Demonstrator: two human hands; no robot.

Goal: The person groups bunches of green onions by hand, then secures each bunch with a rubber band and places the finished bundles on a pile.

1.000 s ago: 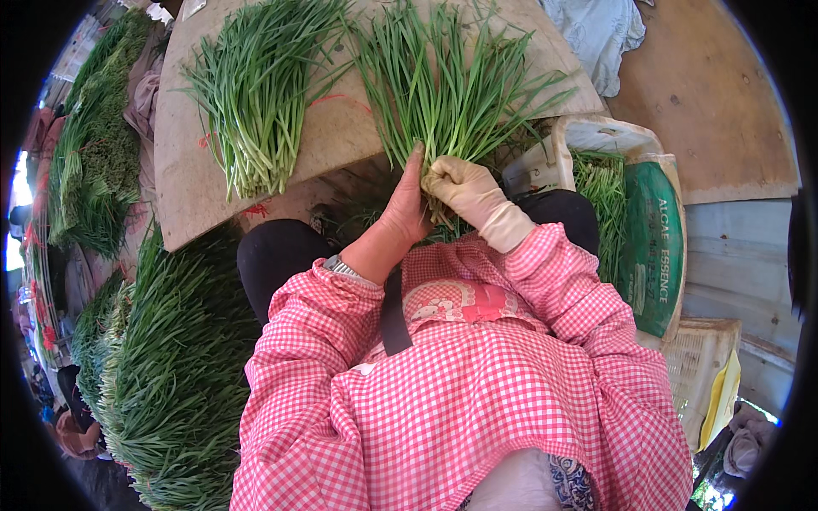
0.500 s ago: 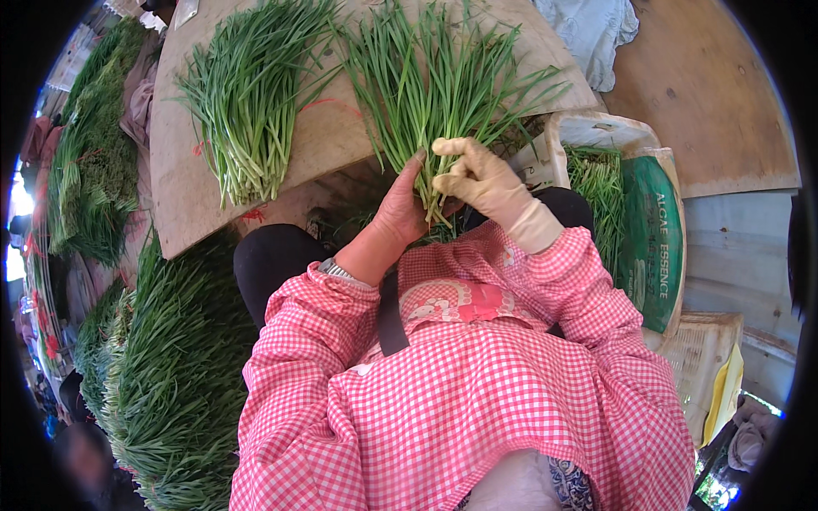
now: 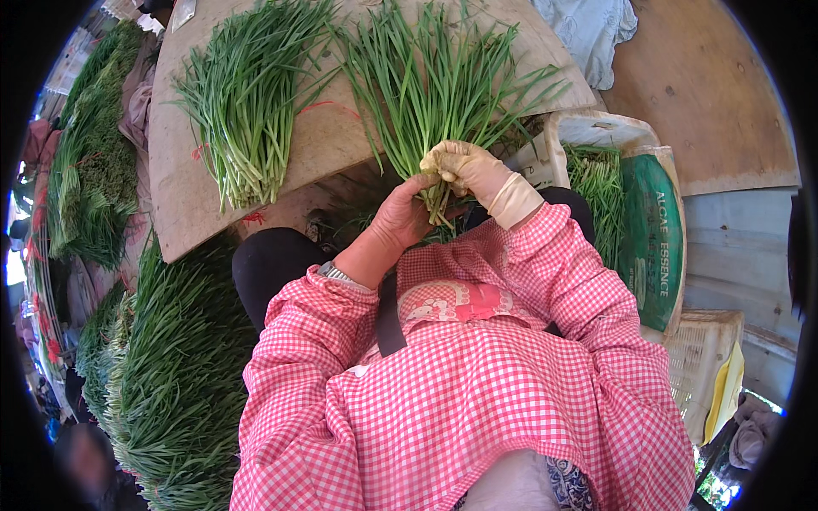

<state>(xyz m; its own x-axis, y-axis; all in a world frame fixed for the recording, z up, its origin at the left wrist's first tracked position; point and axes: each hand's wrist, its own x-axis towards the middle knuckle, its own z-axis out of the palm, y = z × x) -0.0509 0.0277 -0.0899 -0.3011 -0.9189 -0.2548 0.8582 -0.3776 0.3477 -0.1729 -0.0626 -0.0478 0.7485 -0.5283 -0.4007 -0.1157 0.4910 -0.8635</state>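
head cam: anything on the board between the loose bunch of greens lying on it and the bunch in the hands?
In the head view, only a bare strip of the wooden board with a thin red string across it separates the lying bunch from the held bunch.

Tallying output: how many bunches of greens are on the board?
2: one loose bunch lying at left, one bunch gripped at its base by both hands. More may be hidden.

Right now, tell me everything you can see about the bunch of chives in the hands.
The bunch is long, thin green leaves fanning away from the person over the board. Its pale stem ends are gathered tight near the lap. The left hand grips the stems from below; the gloved right hand pinches them from above.
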